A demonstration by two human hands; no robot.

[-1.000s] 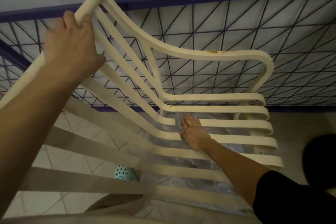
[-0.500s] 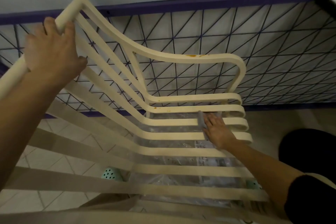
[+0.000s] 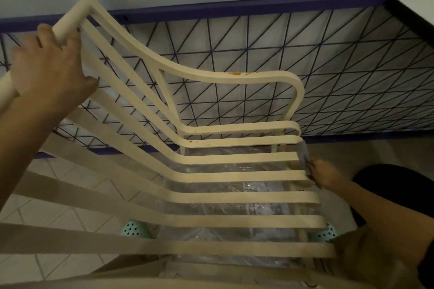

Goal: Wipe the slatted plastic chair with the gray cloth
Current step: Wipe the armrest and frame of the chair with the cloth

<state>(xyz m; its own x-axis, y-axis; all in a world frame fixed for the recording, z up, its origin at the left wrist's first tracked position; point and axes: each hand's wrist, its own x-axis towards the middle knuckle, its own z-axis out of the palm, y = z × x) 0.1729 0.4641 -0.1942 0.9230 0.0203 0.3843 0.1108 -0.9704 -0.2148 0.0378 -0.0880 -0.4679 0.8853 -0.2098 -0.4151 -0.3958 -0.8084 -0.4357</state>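
the cream slatted plastic chair (image 3: pixel 211 178) fills the middle of the scene, its back to the left and seat slats running right. the left hand (image 3: pixel 50 65) is wrapped around the top rail at the far left. the right hand (image 3: pixel 325 175) presses the small gray cloth (image 3: pixel 304 151) against the right ends of the seat slats, fingers closed on it. crumpled clear plastic sheeting (image 3: pixel 234 197) lies beneath the seat.

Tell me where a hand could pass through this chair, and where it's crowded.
Open gaps run between the seat slats of the chair, widest in its middle. Another opening sits under the armrest. It is crowded at the slat ends by the right hand with the gray cloth, and where the left hand grips.
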